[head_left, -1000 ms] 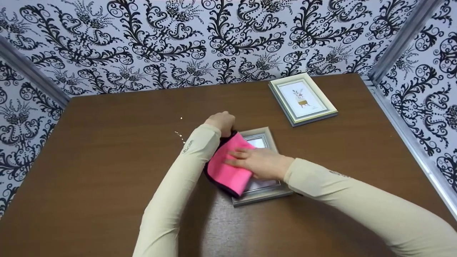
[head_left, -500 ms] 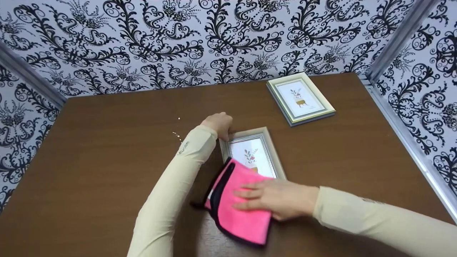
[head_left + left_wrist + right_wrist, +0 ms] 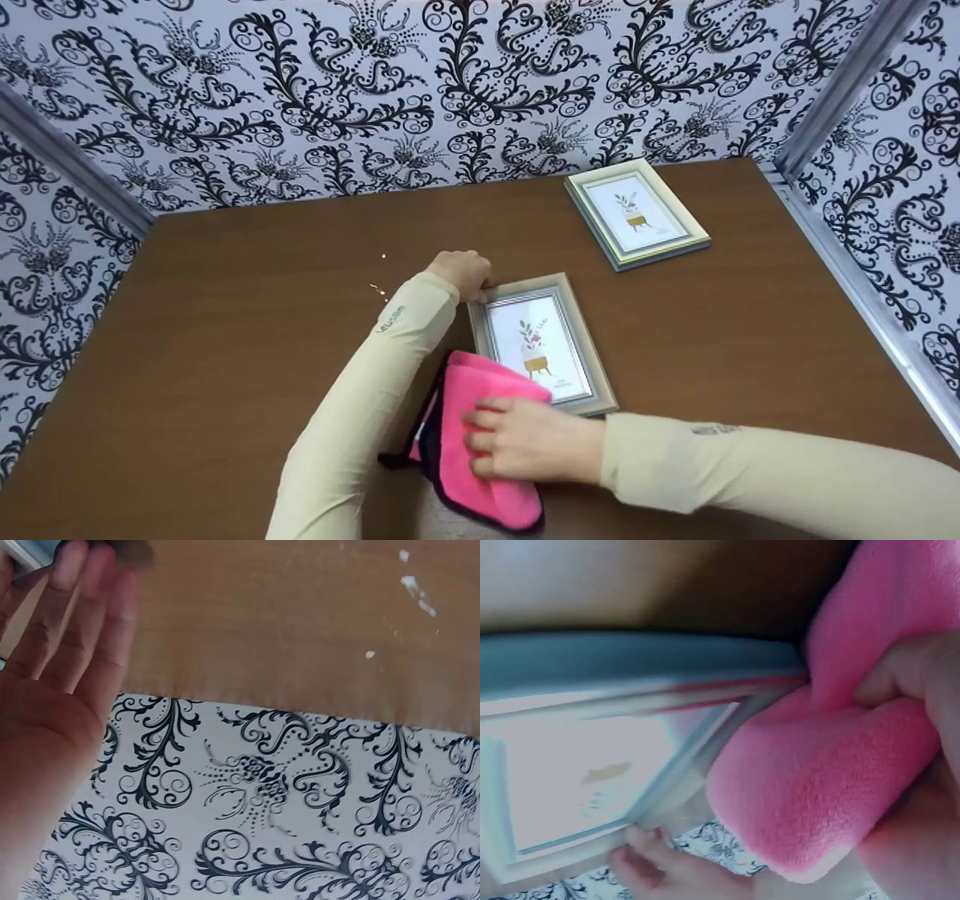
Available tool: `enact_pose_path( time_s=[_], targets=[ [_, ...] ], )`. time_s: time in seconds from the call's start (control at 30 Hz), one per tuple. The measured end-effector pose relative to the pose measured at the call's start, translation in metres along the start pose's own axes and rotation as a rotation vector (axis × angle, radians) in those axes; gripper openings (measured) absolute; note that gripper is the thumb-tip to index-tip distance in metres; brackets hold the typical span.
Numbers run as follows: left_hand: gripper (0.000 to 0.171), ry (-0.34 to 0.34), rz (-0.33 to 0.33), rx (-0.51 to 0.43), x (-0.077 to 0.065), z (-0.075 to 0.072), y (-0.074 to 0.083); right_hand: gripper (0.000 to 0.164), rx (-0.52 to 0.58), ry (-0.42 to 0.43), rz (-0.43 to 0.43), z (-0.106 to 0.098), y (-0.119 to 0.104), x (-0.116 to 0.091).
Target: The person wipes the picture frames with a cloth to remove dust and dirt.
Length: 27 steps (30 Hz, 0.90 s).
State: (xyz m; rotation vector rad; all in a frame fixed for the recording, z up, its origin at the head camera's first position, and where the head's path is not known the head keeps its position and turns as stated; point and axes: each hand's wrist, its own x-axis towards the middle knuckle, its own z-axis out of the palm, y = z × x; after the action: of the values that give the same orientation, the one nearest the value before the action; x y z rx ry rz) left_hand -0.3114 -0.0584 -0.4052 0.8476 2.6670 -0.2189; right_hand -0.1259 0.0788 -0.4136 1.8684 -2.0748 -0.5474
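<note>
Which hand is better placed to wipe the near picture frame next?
The right hand, I'd say: it holds the pink cloth at the lower left corner of the near picture frame. The left hand grips the upper left corner, likely steadying it.

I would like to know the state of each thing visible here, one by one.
Pink cloth: folded, covering one corner of the near frame.
Near frame: picture side up, partly covered.
Far frame: picture side up, uncovered.
Left hand: holding the near frame's corner.
Right hand: gripping the cloth.
Table: marked with small white spots.
</note>
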Motion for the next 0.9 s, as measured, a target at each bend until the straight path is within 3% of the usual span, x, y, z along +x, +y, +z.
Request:
enact_pose_path(
  time_s=[0.17, 0.37, 0.5, 0.63, 0.9],
  targets=[
    [0.012, -0.014, -0.003, 0.016, -0.003, 0.000, 0.003, 0.025, 0.086, -0.065, 0.026, 0.015, 0.022, 0.014],
    [0.001, -0.018, 0.005, -0.003, -0.002, 0.000, 0.004, 0.023, 0.114, 0.036, 0.088, 0.039, 0.052, 0.024],
    [0.005, -0.040, 0.015, -0.019, -0.002, -0.002, 0.004, 0.023, 0.114, 0.067, 0.123, 0.044, 0.064, 0.027],
    [0.006, -0.043, 0.000, 0.014, -0.003, -0.004, 0.003, 0.023, 0.157, 0.065, 0.076, 0.039, 0.057, 0.025],
    [0.006, -0.025, 0.020, 0.036, -0.002, -0.002, 0.006, 0.025, 0.192, 0.076, -0.093, 0.014, 0.012, 0.006]
  ],
)
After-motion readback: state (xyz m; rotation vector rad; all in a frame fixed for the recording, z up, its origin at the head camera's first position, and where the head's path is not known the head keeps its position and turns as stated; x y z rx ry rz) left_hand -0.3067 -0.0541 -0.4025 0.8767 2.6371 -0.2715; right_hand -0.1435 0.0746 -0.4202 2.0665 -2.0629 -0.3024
